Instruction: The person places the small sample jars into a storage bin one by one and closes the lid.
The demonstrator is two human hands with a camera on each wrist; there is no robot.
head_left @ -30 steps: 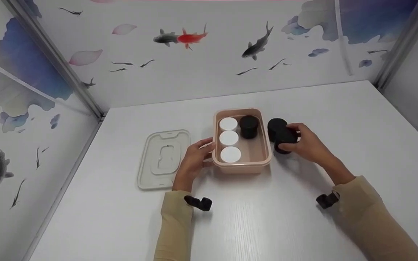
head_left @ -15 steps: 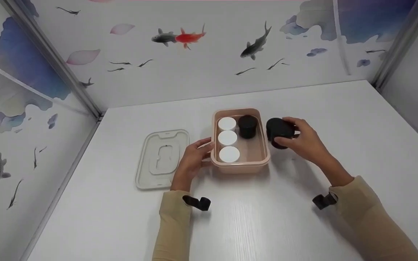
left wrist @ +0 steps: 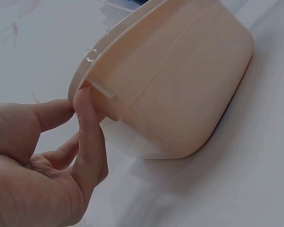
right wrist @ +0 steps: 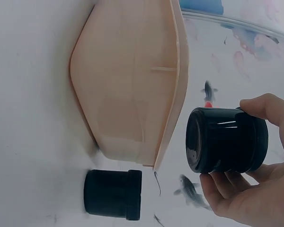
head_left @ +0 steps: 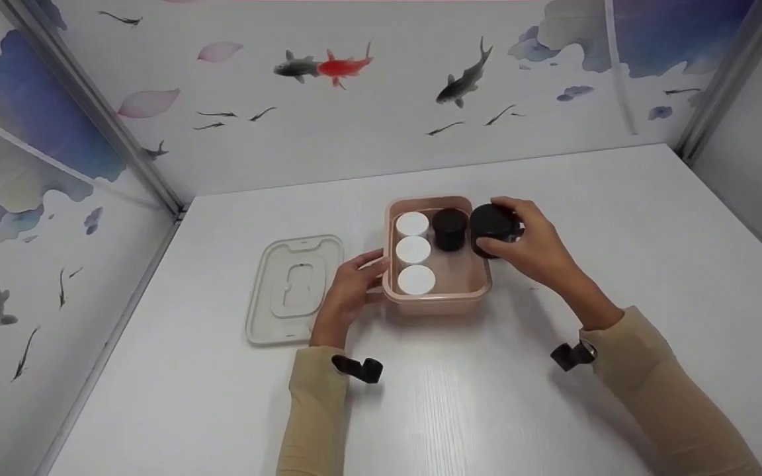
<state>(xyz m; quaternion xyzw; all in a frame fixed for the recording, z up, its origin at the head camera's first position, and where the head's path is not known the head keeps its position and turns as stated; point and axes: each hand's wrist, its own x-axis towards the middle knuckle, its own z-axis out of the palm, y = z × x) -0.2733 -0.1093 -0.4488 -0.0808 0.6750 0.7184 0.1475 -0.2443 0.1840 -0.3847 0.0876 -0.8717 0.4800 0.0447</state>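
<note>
Black jar (head_left: 492, 221), upright, up at the right rim of the box; whether its base overhangs that rim, cannot tell. Right grip (head_left: 533, 248) grasping it round the sides, thumb against fingers, base left free below the grip. Peach box (head_left: 444, 305) on the table, left of and below the right grip. Left grip (head_left: 351, 287) pinching the box's left rim, a fingertip tucked under the lip.

Inside, left of the right grip: another black jar (head_left: 450, 228), standing; beyond it, three white tops (head_left: 413, 250) in a column along the left wall. Under the held jar, a second loose jar (right wrist: 112, 194) upright on the table just beside the box.

Step in hand, as I judge it: bringing the jar across the rim. Best lifted well over the edge, kept level, then lowered nearer the person than the jar inside. Left grip should steady, not tug; fingers need room at the wall.

Table (head_left: 454, 403): white, faint grain, slightly glossy. Grey lid (head_left: 296, 291) flat, left of the left grip. White panels (head_left: 387, 149) around, painted fish, metal corner posts (head_left: 149, 165).
</note>
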